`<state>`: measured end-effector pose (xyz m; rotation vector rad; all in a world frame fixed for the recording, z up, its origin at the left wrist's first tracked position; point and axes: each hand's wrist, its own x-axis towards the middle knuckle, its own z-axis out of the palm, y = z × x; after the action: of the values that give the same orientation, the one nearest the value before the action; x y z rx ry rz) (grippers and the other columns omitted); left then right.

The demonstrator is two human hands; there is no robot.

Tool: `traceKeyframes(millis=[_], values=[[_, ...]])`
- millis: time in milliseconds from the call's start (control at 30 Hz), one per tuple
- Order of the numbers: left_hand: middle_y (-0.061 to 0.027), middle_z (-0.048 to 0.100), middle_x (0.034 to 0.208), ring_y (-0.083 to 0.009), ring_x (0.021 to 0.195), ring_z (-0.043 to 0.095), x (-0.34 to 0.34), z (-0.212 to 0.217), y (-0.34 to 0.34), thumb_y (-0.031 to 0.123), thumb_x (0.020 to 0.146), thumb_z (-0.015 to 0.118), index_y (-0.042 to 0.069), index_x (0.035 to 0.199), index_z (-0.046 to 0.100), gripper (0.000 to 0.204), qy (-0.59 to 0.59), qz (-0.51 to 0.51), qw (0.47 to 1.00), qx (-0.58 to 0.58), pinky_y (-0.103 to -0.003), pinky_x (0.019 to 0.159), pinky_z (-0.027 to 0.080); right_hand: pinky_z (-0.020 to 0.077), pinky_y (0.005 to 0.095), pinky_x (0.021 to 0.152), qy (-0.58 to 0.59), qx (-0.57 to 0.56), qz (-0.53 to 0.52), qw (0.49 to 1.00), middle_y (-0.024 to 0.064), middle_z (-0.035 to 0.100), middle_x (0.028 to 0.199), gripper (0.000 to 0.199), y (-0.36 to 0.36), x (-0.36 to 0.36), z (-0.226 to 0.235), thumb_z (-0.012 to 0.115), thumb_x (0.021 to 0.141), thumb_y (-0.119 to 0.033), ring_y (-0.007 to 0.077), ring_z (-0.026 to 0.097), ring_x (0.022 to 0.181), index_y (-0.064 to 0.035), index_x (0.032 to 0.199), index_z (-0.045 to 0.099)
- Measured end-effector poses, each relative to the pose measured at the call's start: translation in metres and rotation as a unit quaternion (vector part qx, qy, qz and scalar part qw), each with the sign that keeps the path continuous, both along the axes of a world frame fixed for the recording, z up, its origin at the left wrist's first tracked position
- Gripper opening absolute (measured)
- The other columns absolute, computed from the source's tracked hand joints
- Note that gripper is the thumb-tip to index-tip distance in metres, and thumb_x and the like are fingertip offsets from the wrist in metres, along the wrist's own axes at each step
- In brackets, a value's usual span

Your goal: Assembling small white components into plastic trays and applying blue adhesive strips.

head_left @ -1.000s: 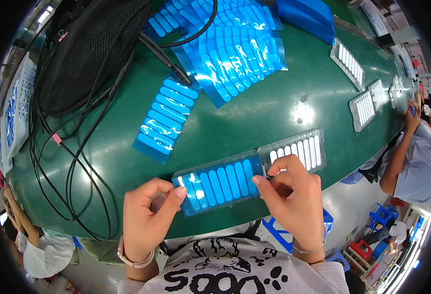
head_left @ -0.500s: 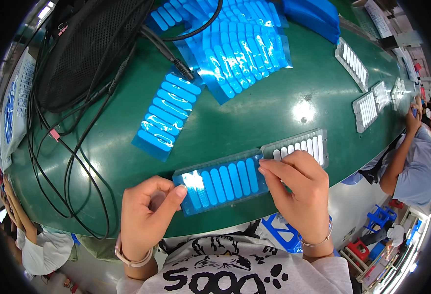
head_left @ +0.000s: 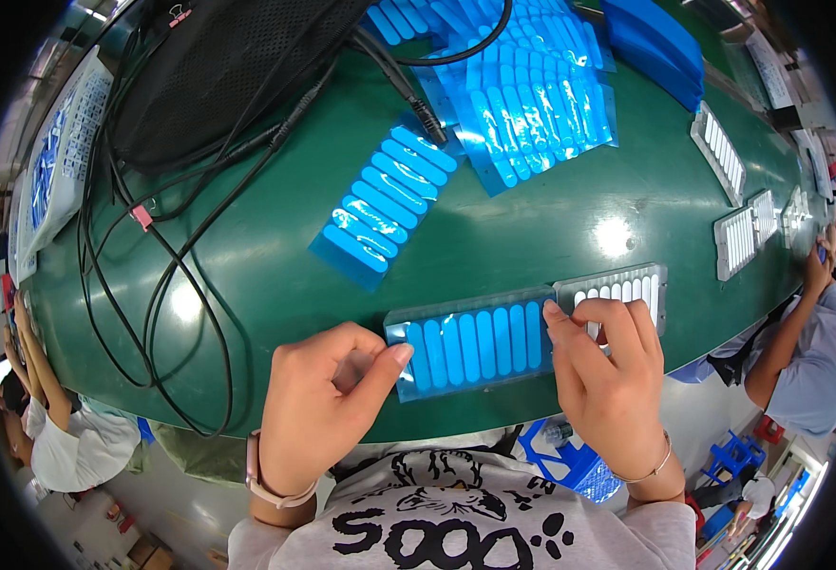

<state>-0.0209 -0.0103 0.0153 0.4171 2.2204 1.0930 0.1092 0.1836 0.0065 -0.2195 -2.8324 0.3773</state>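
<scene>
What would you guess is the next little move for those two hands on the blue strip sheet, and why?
Probably pressing the blue strip sheet down onto the grey tray. The left hand pinches its left end, the right hand covers its right end at the tray's slots, and the sheet lies lined up alongside it.
</scene>
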Motion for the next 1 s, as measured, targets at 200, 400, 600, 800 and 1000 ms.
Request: traceKeyframes(millis=[200, 400, 600, 800, 1000], values=[[-0.0012, 0.049, 0.049, -0.0033, 0.042, 0.038, 0.004, -0.003, 0.002, 0.011, 0.081, 0.069, -0.001, 0.07, 0.06, 0.018, 0.031, 0.002, 0.999, -0.011, -0.022, 0.041, 0.026, 0.0346, 0.0296, 0.055, 0.002, 0.001, -0.001, 1.0, 0.0041, 0.05, 0.083, 0.029, -0.002, 0.0, 0.0, 0.065, 0.062, 0.005, 0.0189, 0.042, 0.065, -0.0002, 0.09, 0.068], [0.0022, 0.038, 0.042, -0.0016, 0.042, 0.028, 0.006, -0.006, 0.001, 0.01, 0.08, 0.07, -0.001, 0.07, 0.058, 0.019, 0.066, 0.012, 0.998, 0.001, -0.023, 0.041, 0.019, 0.0374, 0.0522, 0.09, -0.103, -0.01, 0.144, 0.984, 0.0139, 0.047, 0.134, 0.047, -0.02, -0.004, 0.014, 0.064, 0.08, -0.025, 0.0319, 0.049, 0.118, -0.0008, 0.12, 0.055], [-0.0096, 0.061, 0.06, -0.0125, 0.044, 0.053, 0.003, -0.003, 0.001, 0.013, 0.082, 0.069, -0.001, 0.072, 0.059, 0.019, 0.045, -0.015, 0.998, -0.033, -0.026, 0.042, 0.039, 0.0203, 0.0553, 0.109, -0.172, 0.002, 0.255, 0.952, 0.0106, 0.035, 0.145, 0.075, -0.028, -0.013, -0.007, 0.047, 0.082, -0.056, 0.0256, 0.029, 0.136, -0.0037, 0.135, 0.042], [-0.01, 0.06, 0.059, -0.0126, 0.044, 0.052, 0.004, -0.002, 0.001, 0.011, 0.082, 0.068, -0.001, 0.072, 0.057, 0.019, 0.057, -0.013, 0.998, -0.031, -0.026, 0.042, 0.038, 0.0174, 0.0508, 0.111, -0.162, -0.02, 0.281, 0.946, 0.0109, 0.033, 0.146, 0.079, -0.026, -0.017, -0.01, 0.046, 0.082, -0.059, 0.0249, 0.027, 0.137, -0.0032, 0.137, 0.039], [-0.0108, 0.058, 0.057, -0.0151, 0.043, 0.05, 0.002, -0.003, -0.001, 0.013, 0.084, 0.066, -0.001, 0.072, 0.056, 0.02, 0.077, -0.038, 0.996, -0.027, -0.028, 0.043, 0.037, 0.0162, 0.0484, 0.112, -0.152, -0.065, 0.283, 0.945, 0.0154, 0.033, 0.145, 0.083, -0.027, -0.015, -0.008, 0.048, 0.082, -0.06, 0.0279, 0.026, 0.137, -0.0001, 0.138, 0.036]])
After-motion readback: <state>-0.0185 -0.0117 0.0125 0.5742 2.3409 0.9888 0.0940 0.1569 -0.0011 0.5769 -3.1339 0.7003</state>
